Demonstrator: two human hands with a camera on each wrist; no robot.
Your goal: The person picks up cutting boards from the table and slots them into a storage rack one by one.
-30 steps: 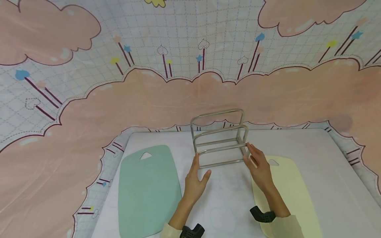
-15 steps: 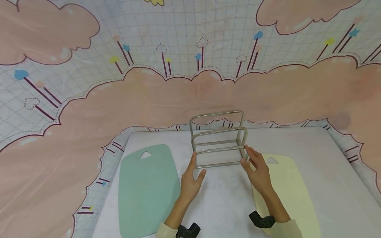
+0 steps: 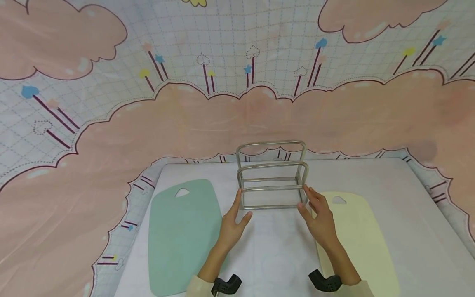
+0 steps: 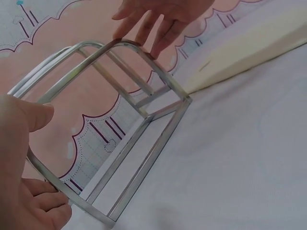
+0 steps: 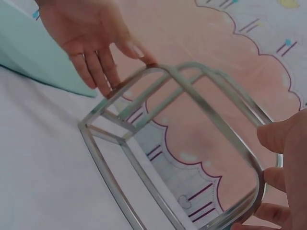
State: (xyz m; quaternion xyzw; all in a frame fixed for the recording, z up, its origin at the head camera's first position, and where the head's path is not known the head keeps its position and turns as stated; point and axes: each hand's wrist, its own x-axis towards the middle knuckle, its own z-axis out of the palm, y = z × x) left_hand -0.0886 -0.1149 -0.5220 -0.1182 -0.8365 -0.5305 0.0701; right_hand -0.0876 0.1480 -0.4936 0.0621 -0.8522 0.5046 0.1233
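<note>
A silver metal wire rack (image 3: 272,189) with rounded loops stands at the middle of the white table, its front bars facing me. My left hand (image 3: 231,229) touches its left side with extended fingers, thumb spread away. On the opposite side, the fingertips of my right hand (image 3: 320,222) touch the frame. Seen from the left wrist, the rack (image 4: 115,129) has my left hand (image 4: 24,163) close at one end and my right hand's fingers at the other. In the right wrist view, my left hand (image 5: 91,38) lies flat-fingered against the rack's far end.
A green cutting board (image 3: 183,239) lies left of the rack, partly under my left forearm. To the right lies a pale yellow cutting board (image 3: 361,239), partly behind my right hand. A patterned cloth (image 3: 222,123) in peach and white covers the background behind the table (image 3: 408,198).
The rack has turned slightly so its front bars run nearly level, and its near edge has shifted left. Both hands have moved a little left and toward me, staying at its sides.
</note>
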